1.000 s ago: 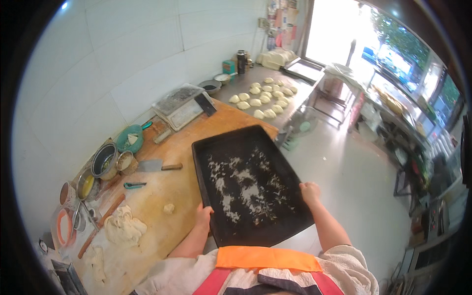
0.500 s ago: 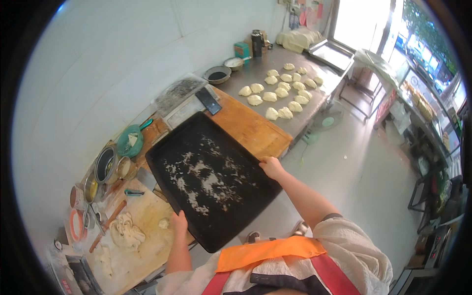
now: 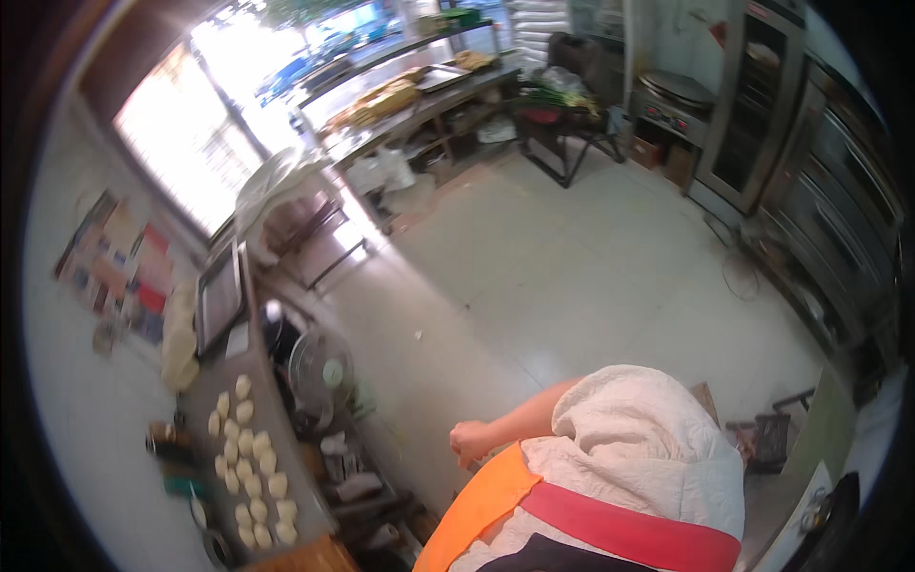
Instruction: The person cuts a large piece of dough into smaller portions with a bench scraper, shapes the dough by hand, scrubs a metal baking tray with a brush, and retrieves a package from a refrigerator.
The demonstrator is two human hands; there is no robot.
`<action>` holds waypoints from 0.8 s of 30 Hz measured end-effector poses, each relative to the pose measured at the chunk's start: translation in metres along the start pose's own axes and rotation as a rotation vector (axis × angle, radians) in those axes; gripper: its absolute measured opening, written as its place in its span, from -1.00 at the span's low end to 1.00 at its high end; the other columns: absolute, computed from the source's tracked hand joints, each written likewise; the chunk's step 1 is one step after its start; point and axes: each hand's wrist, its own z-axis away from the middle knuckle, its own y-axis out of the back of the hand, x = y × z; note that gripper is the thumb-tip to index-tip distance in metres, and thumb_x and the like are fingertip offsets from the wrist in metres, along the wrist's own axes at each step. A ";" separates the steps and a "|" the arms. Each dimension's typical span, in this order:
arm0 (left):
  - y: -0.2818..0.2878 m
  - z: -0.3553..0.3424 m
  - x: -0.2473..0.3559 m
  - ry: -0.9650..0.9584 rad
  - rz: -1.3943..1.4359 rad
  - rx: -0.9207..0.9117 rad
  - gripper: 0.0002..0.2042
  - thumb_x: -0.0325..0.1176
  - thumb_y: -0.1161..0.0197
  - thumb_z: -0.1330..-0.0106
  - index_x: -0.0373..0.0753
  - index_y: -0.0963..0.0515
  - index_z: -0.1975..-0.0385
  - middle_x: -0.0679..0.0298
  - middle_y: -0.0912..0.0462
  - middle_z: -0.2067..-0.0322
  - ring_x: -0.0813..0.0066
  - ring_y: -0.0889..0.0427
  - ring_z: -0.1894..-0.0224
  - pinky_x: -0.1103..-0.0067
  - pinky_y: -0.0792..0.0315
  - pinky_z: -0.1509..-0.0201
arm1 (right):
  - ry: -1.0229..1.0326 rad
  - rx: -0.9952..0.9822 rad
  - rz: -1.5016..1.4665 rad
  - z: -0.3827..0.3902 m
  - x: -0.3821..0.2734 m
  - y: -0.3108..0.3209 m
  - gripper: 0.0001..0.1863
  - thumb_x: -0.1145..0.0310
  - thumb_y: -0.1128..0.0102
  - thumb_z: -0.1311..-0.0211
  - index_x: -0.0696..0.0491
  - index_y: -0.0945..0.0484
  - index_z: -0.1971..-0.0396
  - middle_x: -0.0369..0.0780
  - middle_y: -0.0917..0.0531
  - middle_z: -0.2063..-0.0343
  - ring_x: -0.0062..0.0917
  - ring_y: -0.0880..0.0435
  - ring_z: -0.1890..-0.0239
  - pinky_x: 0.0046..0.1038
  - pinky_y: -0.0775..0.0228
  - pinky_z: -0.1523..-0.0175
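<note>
Whitish floorspace [image 3: 534,276], right hand [image 3: 469,441] seemingly curled

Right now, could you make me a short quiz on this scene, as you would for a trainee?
1. True or false: the person's bare right hand is touching the pale, lumpy dough pieces.
2. Which lies nearer the bright opening at the picture's upper left: (A) those dough pieces or (B) the rectangular, dark-rimmed tray?
3. Fill in: the red fabric strap on the person's clothing meets a bright ____ cloth panel.

Key: 1. False; they are apart. 2. B. 3. Orange.
</note>
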 end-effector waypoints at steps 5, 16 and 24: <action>-0.150 -0.066 0.202 -0.307 -0.080 -0.381 -0.71 -0.14 -0.35 -0.03 -0.29 -0.62 0.53 0.13 -0.63 0.60 0.24 -0.60 0.54 0.35 -0.48 0.39 | -0.078 0.219 -0.195 -0.030 0.165 0.080 -0.91 0.46 -0.18 0.09 0.15 -0.60 0.66 -0.08 -0.67 0.59 -0.28 -0.66 0.62 -0.32 -0.53 0.44; -0.432 -0.229 0.734 -0.886 -0.121 -0.821 -0.60 -0.16 -0.32 -0.01 -0.24 -0.49 0.96 0.29 -0.44 0.92 0.39 -0.39 0.87 0.51 -0.40 0.62 | -1.828 0.858 -0.641 0.313 0.518 0.046 -0.86 0.33 -0.36 0.07 0.08 -0.71 0.53 -0.12 -0.71 0.50 -0.37 -0.72 0.39 -0.31 -0.57 0.26; -0.524 0.070 1.223 -1.129 0.268 -1.295 -0.87 -0.57 -0.11 -0.16 -0.46 -0.58 0.54 0.16 -0.59 0.68 0.40 -0.59 0.70 0.52 -0.50 0.62 | -1.982 0.457 -0.982 0.392 0.441 -0.103 -0.90 0.37 -0.28 -0.01 0.07 -0.68 0.58 -0.14 -0.70 0.54 -0.40 -0.69 0.46 -0.31 -0.53 0.32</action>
